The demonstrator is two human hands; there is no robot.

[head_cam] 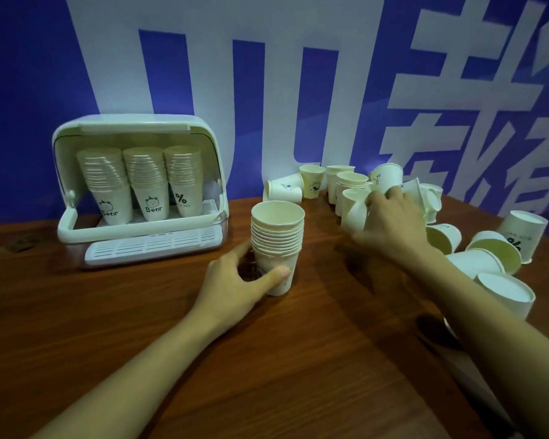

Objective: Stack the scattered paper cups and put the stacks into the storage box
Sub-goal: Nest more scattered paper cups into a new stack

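Observation:
A stack of white paper cups (277, 239) stands upright on the wooden table (140, 312), mouth up. My left hand (235, 280) wraps around its bottom cup. My right hand (390, 217), blurred, lies over a tilted loose cup (355, 213) among the scattered cups (314, 182) at the back right; its fingers curl on that cup. The white storage box (137, 191) stands at the back left with its lid raised. Inside it are three upright stacks of cups (146, 182).
More loose cups (495, 264) lie on their sides or upside down along the table's right edge. A blue and white wall banner (267, 90) rises right behind the table. A slotted white tray (152, 248) sticks out at the box's front.

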